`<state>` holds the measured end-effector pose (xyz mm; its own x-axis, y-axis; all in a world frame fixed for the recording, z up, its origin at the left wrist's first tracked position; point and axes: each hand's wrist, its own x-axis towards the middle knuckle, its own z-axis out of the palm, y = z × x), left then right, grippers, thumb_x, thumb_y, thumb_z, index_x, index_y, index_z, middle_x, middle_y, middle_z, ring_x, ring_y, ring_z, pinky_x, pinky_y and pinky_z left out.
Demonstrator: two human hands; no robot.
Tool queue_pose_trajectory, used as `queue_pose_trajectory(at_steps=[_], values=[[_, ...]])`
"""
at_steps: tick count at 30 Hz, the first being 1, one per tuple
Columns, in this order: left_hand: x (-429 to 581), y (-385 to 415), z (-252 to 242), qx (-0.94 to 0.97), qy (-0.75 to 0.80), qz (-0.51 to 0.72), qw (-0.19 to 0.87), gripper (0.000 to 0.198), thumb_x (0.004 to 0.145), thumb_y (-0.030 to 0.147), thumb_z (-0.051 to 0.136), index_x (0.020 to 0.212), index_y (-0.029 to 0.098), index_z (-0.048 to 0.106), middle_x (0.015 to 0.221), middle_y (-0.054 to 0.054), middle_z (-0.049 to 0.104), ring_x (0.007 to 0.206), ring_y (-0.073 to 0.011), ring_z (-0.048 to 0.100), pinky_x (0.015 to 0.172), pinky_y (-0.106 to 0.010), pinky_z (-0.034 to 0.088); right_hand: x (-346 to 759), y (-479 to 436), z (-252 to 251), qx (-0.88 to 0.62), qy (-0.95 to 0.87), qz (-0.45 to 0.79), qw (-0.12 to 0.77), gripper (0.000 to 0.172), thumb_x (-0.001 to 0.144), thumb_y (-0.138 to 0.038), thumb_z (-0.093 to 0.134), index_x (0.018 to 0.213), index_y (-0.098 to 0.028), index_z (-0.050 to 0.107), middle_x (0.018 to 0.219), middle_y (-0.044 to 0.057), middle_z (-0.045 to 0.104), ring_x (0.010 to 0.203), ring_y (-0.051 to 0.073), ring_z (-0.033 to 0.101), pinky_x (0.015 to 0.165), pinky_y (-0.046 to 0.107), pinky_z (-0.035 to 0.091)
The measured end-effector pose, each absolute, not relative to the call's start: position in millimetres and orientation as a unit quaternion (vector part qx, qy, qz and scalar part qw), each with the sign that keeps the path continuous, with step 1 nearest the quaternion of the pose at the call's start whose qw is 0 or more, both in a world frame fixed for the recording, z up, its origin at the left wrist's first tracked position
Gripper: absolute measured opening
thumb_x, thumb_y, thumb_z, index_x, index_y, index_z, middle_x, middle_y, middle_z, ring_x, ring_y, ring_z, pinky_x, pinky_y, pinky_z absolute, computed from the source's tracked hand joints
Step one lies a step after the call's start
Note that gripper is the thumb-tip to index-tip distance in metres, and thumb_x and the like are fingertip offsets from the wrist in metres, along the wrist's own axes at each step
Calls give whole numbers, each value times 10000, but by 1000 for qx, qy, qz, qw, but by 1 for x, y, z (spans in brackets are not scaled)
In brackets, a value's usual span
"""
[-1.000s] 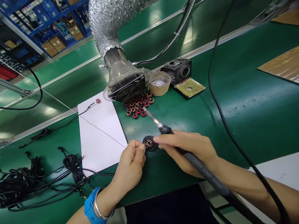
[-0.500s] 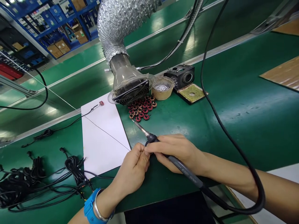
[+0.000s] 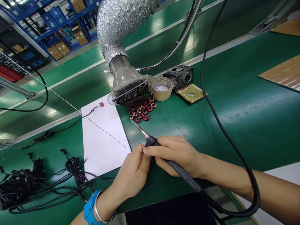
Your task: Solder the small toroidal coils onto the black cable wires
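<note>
My right hand (image 3: 179, 154) is closed round the grey handle of a soldering iron (image 3: 184, 177), whose metal tip points up and left, close in view to the coils. My left hand (image 3: 134, 171) is closed, its thumb and fingertips pressed together against the fingertips of my right. A thin solder wire (image 3: 105, 131) comes down from the upper left into my left hand. Anything else between the fingers is hidden. Beyond the iron's tip lies a pile of small red-and-black wound ring coils (image 3: 142, 110), partly below a fume extractor hood (image 3: 133, 92).
A bowl of shiny solder bits (image 3: 161, 94) stands beside an iron stand (image 3: 180, 76) with a yellow sponge (image 3: 192, 93). To the left lie a white sheet (image 3: 103, 140) and bundled black cables (image 3: 75, 167). The iron's cord (image 3: 231, 140) loops at right.
The view has shifted very slightly. Both hands stay together, with the soldering iron and the solder wire held almost exactly as before.
</note>
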<state>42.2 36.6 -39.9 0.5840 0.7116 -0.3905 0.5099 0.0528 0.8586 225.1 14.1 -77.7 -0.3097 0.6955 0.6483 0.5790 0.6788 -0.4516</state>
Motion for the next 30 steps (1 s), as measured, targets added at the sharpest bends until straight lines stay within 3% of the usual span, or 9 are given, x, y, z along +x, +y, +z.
queue_pose_trajectory(at_steps=[11, 18, 23, 28, 30], values=[[42, 39, -33, 733, 468, 82, 488, 253, 1021, 391, 300, 863, 223, 403, 706, 26, 497, 624, -147, 446, 590, -293, 298, 221, 10, -81, -427, -780, 53, 454, 306, 862, -67, 487, 1118, -202, 587, 693, -29, 519, 577, 103, 493, 569, 223, 405], [48, 37, -45, 638, 487, 145, 579, 304, 1001, 437, 353, 812, 209, 420, 647, 46, 451, 580, -116, 397, 554, -255, 320, 214, 5, -84, -445, -758, 92, 467, 296, 884, -82, 474, 1136, -183, 591, 754, 6, 621, 614, 115, 580, 585, 230, 486], [52, 30, -57, 560, 485, 181, 647, 336, 991, 461, 376, 780, 202, 411, 594, 74, 395, 473, -71, 290, 465, -214, 257, 212, 5, -79, -443, -741, 94, 495, 275, 899, -77, 478, 1129, -185, 585, 821, 21, 679, 636, 117, 606, 623, 235, 526], [53, 29, -58, 532, 471, 186, 679, 321, 986, 453, 375, 788, 203, 416, 579, 84, 403, 400, -44, 244, 398, -185, 214, 216, 4, -79, -434, -749, 89, 493, 274, 899, -60, 476, 1125, -165, 589, 748, 15, 636, 624, 121, 584, 612, 234, 508], [51, 35, -54, 552, 470, 151, 672, 298, 972, 441, 408, 798, 201, 442, 578, 80, 414, 395, -47, 311, 391, -175, 261, 219, 3, -82, -422, -764, 93, 478, 289, 898, -61, 456, 1139, -160, 581, 717, 8, 599, 600, 121, 550, 574, 228, 482]])
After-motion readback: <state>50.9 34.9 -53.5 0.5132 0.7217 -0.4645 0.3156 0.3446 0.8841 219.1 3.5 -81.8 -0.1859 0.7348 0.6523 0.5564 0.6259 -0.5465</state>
